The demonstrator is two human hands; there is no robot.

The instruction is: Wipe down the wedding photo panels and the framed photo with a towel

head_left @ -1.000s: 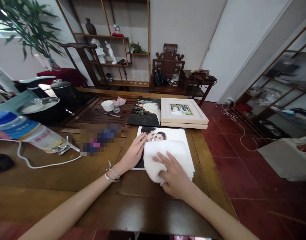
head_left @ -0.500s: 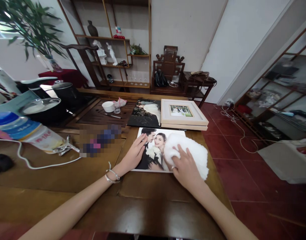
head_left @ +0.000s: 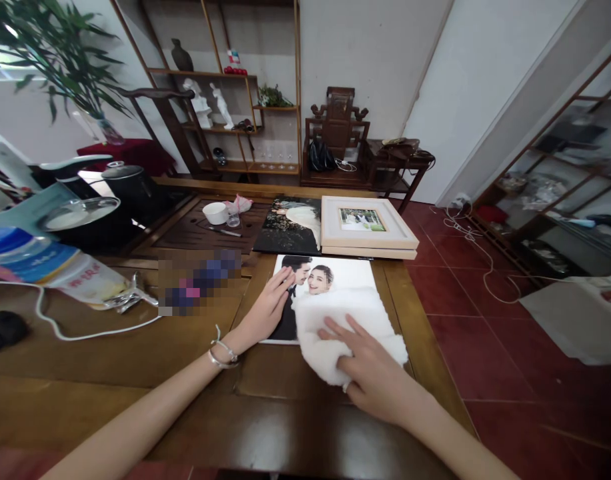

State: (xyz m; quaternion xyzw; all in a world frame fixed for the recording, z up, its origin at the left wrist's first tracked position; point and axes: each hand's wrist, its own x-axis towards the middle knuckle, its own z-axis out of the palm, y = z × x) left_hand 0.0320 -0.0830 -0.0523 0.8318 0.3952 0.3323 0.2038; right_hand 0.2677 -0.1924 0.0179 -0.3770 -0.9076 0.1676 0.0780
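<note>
A wedding photo panel [head_left: 335, 270] lies flat near the right end of the wooden table [head_left: 135, 347]. My left hand [head_left: 265, 310] rests flat on the panel's left edge, fingers stretched out, a bracelet on its wrist. My right hand [head_left: 370, 370] presses a fluffy white cloth [head_left: 342, 320] onto the lower half of the photo, fingers spread over the cloth. The cloth hides most of the picture below the two faces.
Behind the panel lie a dark photo print [head_left: 290, 225] and a pale framed picture [head_left: 365, 227]. A white bowl [head_left: 216, 212] sits on the tea tray. A kettle [head_left: 130, 183], a plastic bag [head_left: 50, 263] and a white cable [head_left: 85, 327] are at left. Red floor tiles [head_left: 485, 347] lie right.
My right hand has swept the cloth from the photo's right side back toward me over its lower half. My left hand has stayed on the left edge.
</note>
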